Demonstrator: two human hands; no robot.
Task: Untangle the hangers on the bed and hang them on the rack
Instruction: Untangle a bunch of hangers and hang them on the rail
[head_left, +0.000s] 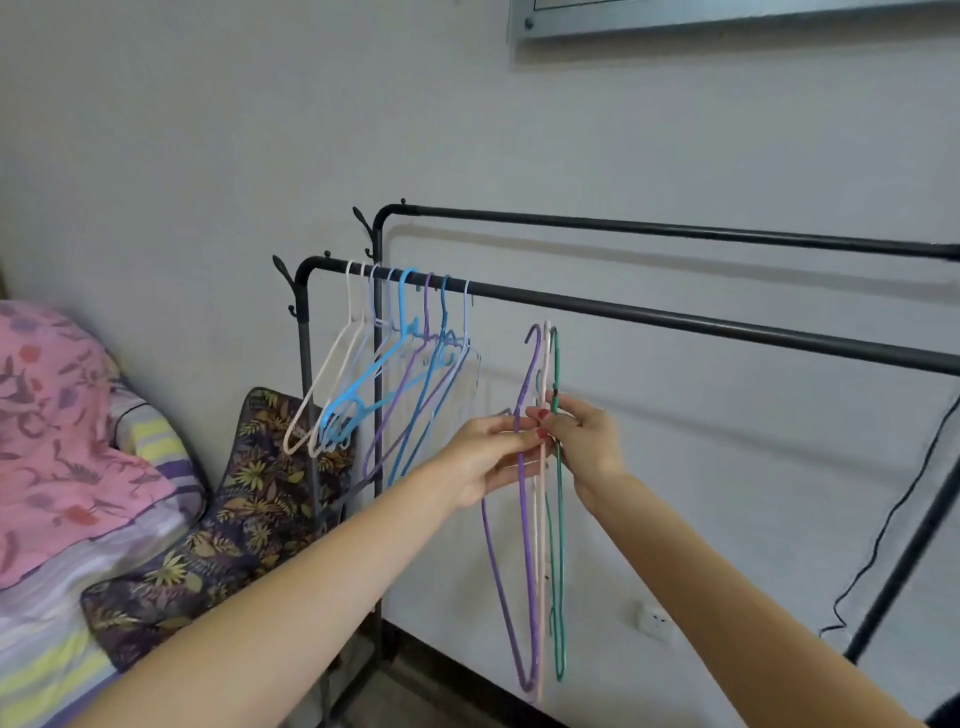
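Observation:
Both my hands hold a bunch of three thin hangers upright, just below the rack's front bar (675, 318). A purple hanger (525, 545) is pinched near its neck by my left hand (485, 457). A green hanger (558, 545) is pinched by my right hand (582, 441). Between these two runs a pale pink hanger (541, 561); I cannot tell which hand holds it. Their hooks point up and stay a little under the bar. Several hangers (395, 364) in white, blue and purple hang at the bar's left end.
The black rack has a second, higher rear bar (675, 228) close to the white wall. The bed (67, 597) with a pink pillow and a leaf-print cushion (218, 530) lies at the left. A black cable (893, 525) and a wall socket (657, 621) are at the lower right.

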